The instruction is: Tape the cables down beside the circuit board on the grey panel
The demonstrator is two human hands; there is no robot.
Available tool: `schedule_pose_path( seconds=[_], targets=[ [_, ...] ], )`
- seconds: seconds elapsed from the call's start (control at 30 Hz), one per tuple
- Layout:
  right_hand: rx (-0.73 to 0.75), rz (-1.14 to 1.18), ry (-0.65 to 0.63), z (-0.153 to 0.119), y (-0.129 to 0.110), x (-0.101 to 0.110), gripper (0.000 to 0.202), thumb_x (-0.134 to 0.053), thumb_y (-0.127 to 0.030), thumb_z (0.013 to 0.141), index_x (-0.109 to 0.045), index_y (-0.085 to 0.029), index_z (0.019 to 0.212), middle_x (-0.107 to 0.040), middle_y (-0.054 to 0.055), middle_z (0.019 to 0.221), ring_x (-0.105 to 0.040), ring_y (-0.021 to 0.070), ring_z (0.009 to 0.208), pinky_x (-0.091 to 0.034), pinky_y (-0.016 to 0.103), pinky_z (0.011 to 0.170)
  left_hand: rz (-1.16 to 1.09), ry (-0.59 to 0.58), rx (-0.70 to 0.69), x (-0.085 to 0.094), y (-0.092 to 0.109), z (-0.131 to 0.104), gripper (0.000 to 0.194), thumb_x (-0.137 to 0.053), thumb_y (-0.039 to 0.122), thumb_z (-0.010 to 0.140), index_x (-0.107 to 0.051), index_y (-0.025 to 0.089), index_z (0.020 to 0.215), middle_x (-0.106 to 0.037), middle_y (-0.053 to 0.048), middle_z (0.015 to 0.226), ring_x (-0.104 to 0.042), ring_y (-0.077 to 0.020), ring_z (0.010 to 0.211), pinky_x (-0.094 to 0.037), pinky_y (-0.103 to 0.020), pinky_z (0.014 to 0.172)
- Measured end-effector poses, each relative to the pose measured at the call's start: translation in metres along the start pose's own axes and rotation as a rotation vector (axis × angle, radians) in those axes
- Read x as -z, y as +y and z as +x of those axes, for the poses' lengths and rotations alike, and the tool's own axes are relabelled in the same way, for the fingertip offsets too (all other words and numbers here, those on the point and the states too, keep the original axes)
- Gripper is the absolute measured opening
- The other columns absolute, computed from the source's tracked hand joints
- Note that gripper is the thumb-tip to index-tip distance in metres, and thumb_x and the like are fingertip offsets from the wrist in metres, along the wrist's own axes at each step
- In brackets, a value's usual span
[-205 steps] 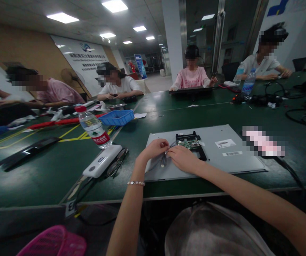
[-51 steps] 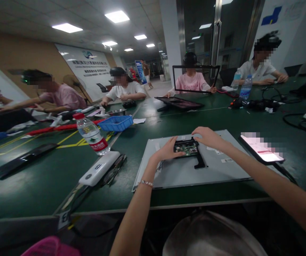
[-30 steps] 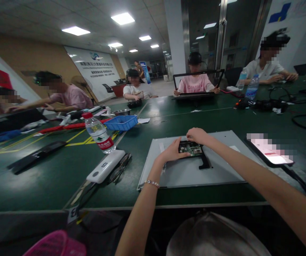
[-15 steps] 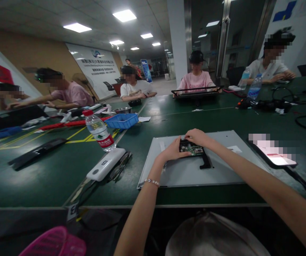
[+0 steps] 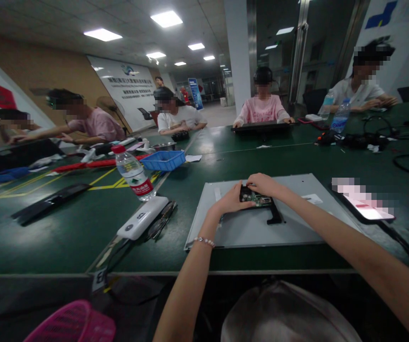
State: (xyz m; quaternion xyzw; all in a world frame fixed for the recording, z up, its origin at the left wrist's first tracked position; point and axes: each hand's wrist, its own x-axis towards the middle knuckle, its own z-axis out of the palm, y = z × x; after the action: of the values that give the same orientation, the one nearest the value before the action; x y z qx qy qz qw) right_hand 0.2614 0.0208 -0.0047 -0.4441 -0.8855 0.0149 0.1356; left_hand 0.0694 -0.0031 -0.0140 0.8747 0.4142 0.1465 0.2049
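A green circuit board (image 5: 263,200) in a black frame (image 5: 274,216) lies on a flat grey panel (image 5: 240,235) in front of me. My left hand (image 5: 231,198) grips the board's left side, its thumb along the near edge and its fingers toward the far corner. At the far edge of the board, my right hand (image 5: 264,183) is closed with bent fingers. Its fingertips touch that edge, and whatever they pinch is hidden. One arm of the black frame sticks out toward me on the right.
Left of the panel are a white power bank (image 5: 143,219), glasses (image 5: 162,222), a water bottle (image 5: 135,175), a blue tray (image 5: 165,161) and a long black part (image 5: 51,203). A phone (image 5: 364,202) with a cable lies right. Several people sit around the table.
My hands and the circuit board have barely moved. Across the table, a person has lowered a dark panel flatter, and another person in the background has shifted left.
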Motion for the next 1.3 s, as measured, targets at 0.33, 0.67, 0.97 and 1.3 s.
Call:
schedule_pose_path(
  seconds=[0.33,0.67,0.97,1.3],
  targets=[
    [-0.149,0.125,0.069,-0.050,0.027,0.036,0.027,-0.052,-0.024,0.087,-0.071,-0.015,0.105,-0.069,0.010,0.108,-0.062,0.0212,0.100,-0.044,0.027,0.089,0.037,0.038,0.014,0.002,0.001,-0.002,0.109,-0.061,0.067,0.069,-0.009,0.012,0.148,-0.015,-0.020,0.154,-0.018,-0.0314,0.142,-0.023,-0.042,0.115],
    [-0.443,0.288,0.005,-0.135,0.068,0.025,0.026,-0.066,-0.033,0.077,-0.073,-0.017,0.096,-0.070,0.011,0.100,-0.066,0.0236,0.086,-0.050,0.033,0.075,0.172,0.178,-0.101,0.010,0.019,-0.005,0.085,-0.055,0.058,0.082,-0.018,0.019,0.147,-0.016,-0.014,0.155,-0.017,-0.0275,0.143,-0.020,-0.043,0.115],
    [-0.427,0.369,-0.010,-0.127,0.052,0.020,0.015,-0.065,-0.029,0.078,-0.069,-0.018,0.087,-0.070,0.007,0.091,-0.065,0.0192,0.081,-0.049,0.029,0.070,0.232,0.231,-0.153,0.011,0.031,-0.003,0.057,-0.044,0.044,0.093,-0.030,0.021,0.143,-0.029,-0.012,0.151,-0.026,-0.0245,0.140,-0.021,-0.044,0.114],
    [-0.472,0.642,0.117,-0.119,0.040,0.025,0.019,-0.066,-0.022,0.078,-0.066,-0.017,0.096,-0.071,0.006,0.087,-0.066,0.0174,0.078,-0.052,0.027,0.067,0.284,0.159,-0.275,0.001,0.050,0.001,0.044,-0.036,0.025,0.094,-0.038,0.020,0.138,-0.039,-0.009,0.145,-0.032,-0.0211,0.136,-0.027,-0.040,0.113]
  ],
)
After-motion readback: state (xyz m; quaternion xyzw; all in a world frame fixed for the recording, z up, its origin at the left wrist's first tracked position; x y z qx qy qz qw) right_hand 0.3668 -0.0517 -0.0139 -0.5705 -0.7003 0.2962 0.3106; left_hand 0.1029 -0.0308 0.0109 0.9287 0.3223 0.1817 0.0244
